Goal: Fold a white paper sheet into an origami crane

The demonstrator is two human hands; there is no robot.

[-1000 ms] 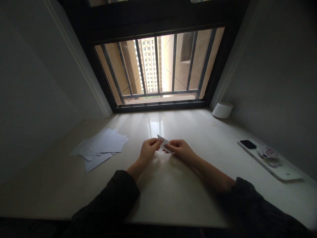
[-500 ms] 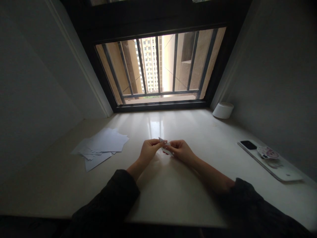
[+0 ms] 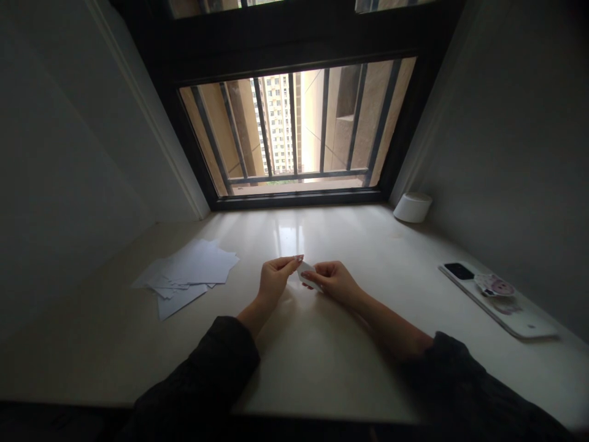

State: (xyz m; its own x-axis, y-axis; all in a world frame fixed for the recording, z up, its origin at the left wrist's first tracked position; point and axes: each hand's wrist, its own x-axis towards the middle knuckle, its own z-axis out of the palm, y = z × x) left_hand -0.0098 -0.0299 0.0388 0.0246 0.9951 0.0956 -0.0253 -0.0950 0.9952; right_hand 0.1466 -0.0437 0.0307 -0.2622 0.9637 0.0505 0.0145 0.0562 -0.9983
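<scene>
Your left hand (image 3: 273, 279) and right hand (image 3: 338, 282) are positioned in front of you, over the middle of the counter (image 3: 304, 368). The workpiece, a small piece of white paper (image 3: 304, 267), is located between the two hands and is tilted, its lower end toward your right hand. The fingers of your left hand are closed to a narrow pinch at the paper's upper end, thumb against fingertips. The fingers of your right hand hold the paper's lower part, with the thumb lying across the near face and the other fingers curled behind. Your fingers hide much of the paper; its full outline cannot be determined.

Your dark sleeves (image 3: 221, 350) leave both wrists exposed. To your left, a loose stack of white sheets (image 3: 200, 264) lies flat on the counter, the sheets overlapping at various angles and well apart from your hands. To your right, a phone (image 3: 524, 320) lies back side up, camera block at the far end; a round attachment (image 3: 494, 285) with a pink animal face sits on its back. A white round object (image 3: 413, 208) stands at the far right corner, near the dark window frame (image 3: 299, 199). Dark bars (image 3: 293, 123) are visible beyond the glass.
</scene>
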